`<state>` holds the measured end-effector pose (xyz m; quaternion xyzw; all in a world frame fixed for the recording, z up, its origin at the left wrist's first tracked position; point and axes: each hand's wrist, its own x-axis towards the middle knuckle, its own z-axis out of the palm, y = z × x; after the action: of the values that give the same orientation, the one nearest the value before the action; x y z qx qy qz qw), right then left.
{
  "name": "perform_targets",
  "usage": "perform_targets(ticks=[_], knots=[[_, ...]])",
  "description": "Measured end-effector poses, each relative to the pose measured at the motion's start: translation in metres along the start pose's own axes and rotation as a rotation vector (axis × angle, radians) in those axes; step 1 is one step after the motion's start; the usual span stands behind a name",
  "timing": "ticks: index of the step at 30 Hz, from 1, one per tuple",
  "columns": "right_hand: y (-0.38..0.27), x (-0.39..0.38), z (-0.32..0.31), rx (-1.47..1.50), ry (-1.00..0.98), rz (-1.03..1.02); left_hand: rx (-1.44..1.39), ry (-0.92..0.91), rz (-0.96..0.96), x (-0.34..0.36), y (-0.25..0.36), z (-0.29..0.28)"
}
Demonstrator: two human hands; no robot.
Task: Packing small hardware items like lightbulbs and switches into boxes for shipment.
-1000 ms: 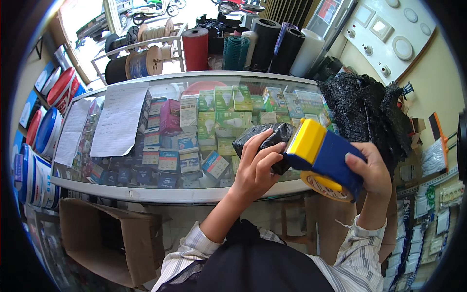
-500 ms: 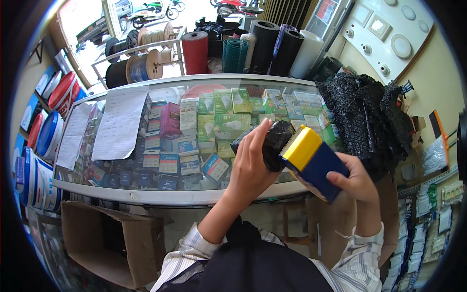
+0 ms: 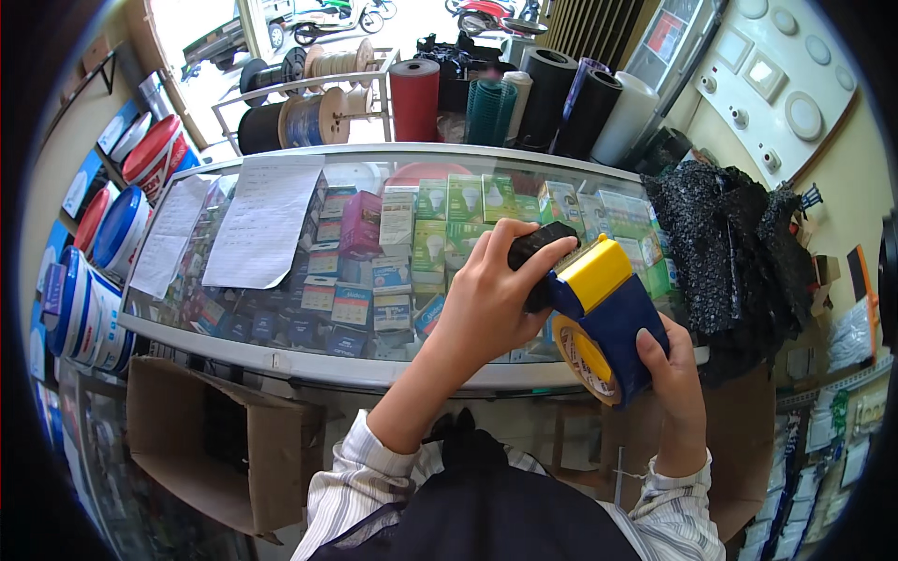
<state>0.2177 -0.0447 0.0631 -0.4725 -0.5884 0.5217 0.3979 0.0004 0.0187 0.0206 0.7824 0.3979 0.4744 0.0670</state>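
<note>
My left hand [image 3: 496, 290] grips a small black plastic-wrapped package [image 3: 541, 241] above the glass display counter [image 3: 234, 332]. My right hand [image 3: 671, 374] holds a blue and yellow tape dispenser [image 3: 603, 299] with a roll of tape underneath; its serrated yellow head meets the package beside my left fingers. Much of the package is hidden by my hand and the dispenser. Below the glass lie small green, blue, white and pink boxes [image 3: 430, 252].
Paper sheets [image 3: 257, 215] cover the counter's left side; crumpled black bubble wrap [image 3: 711, 243] is piled at the right. Wire spools [image 3: 290, 117] and upright rolls [image 3: 412, 98] stand behind. Cardboard boxes [image 3: 210, 449] sit below, paint buckets [image 3: 117, 234] at left, scooters [image 3: 318, 23] outside.
The dispenser and my right hand have moved down and to the left. My left hand has turned and now covers more of the package, its index finger reaching toward the yellow head.
</note>
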Motion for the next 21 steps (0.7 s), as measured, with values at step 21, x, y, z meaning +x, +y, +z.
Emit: perform_targets(ticks=[21], knots=[[0.028,0.003,0.039,0.057,0.052,0.061,-0.281,-0.357,-0.161,0.016,-0.020,-0.050]])
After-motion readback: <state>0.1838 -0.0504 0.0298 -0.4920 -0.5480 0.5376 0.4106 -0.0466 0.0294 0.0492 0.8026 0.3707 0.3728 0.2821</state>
